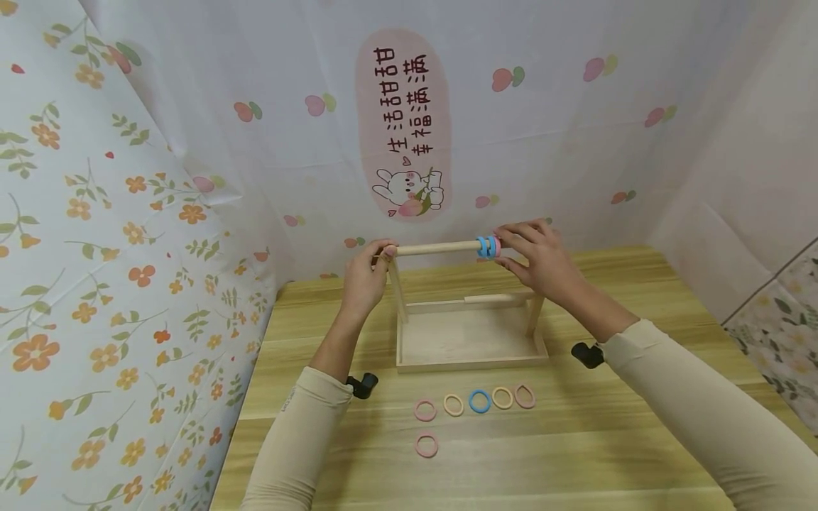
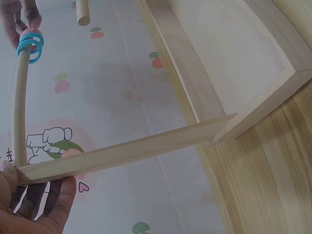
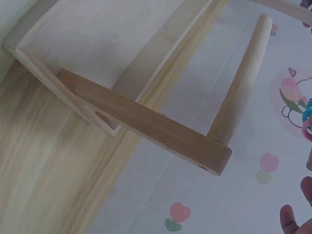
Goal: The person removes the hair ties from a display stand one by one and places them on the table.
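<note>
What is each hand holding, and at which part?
The left hand pinches the rod at its left end; the right hand grips the rings at its right end.

Pale matt wood forms the rack (image 1: 471, 348), dowel (image 1: 434, 248) and table (image 1: 613, 440).

Wooden upright (image 3: 146, 124) of a tray rack (image 3: 97, 44), lower rail (image 3: 241, 78) beyond, fingertips (image 3: 287, 222) at the corner.
</note>
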{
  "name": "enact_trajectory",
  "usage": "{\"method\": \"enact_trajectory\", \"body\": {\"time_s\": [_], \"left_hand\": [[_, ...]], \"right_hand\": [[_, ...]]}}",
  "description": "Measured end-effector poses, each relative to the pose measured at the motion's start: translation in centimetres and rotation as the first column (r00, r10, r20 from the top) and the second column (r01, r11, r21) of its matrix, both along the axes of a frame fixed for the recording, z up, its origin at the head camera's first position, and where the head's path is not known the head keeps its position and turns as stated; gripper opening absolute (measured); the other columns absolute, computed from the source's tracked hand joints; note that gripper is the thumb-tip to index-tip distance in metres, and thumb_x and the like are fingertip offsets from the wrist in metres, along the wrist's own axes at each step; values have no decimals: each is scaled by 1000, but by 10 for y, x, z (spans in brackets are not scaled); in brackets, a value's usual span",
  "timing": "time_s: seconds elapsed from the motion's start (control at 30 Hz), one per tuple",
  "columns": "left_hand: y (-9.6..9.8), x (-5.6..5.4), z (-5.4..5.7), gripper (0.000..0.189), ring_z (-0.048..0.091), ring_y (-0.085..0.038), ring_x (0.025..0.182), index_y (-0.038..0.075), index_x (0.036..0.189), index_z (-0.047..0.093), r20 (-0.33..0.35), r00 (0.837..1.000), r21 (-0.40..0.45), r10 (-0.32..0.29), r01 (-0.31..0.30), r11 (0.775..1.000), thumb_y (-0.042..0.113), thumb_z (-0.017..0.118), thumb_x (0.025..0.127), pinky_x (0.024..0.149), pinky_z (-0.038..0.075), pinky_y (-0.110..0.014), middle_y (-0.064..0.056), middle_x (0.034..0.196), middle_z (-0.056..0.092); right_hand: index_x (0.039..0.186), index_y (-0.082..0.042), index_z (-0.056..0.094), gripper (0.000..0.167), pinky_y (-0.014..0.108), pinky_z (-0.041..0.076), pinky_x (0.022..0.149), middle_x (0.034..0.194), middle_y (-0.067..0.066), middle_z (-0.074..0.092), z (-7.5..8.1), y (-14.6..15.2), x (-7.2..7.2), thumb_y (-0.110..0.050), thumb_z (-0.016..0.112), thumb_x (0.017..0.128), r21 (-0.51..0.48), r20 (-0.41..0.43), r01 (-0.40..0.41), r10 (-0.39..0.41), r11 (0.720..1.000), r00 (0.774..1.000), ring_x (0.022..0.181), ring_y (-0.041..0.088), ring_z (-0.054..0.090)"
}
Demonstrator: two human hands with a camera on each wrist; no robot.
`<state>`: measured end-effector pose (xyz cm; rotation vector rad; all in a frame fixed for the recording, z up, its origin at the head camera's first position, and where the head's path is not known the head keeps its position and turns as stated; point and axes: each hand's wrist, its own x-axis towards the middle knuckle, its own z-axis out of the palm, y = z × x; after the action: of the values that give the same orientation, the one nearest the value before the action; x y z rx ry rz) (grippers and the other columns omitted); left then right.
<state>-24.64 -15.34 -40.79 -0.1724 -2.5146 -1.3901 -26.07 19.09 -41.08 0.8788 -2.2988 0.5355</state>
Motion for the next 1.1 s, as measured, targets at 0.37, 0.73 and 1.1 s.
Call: {"method": "enact_trajectory", "body": {"time_s": [0.37, 0.73, 1.1], "left_hand": [[0, 1, 2, 39, 76, -33, 119, 13, 134, 76, 9, 1000, 7, -5, 5, 1000, 40, 57, 114, 82, 60, -43, -14, 126, 79], [1, 2, 3, 38, 77, -32, 118, 15, 134, 77, 18, 1000, -6, 10, -10, 1000, 41, 58, 113, 78, 59, -40, -14, 119, 80], [1, 1, 3, 37, 77, -33, 119, 14, 133, 77, 4, 1000, -2, 7, -7, 1000, 39, 59, 113, 83, 59, -44, -14, 121, 79]], "right_hand": [[132, 2, 76, 50, 70, 54, 88, 129, 24, 76, 1, -3, -3, -10, 94, 87, -12, 7, 23, -23, 1000, 1000, 113, 50, 64], [131, 2, 77, 49, 69, 54, 86, 129, 23, 77, 1, 2, -1, -11, 95, 87, -9, -23, 36, -36, 999, 999, 112, 49, 63], [127, 4, 78, 48, 65, 54, 83, 123, 24, 78, 2, 12, 0, -6, 96, 83, -11, -67, 37, -38, 999, 997, 110, 49, 64]]}}
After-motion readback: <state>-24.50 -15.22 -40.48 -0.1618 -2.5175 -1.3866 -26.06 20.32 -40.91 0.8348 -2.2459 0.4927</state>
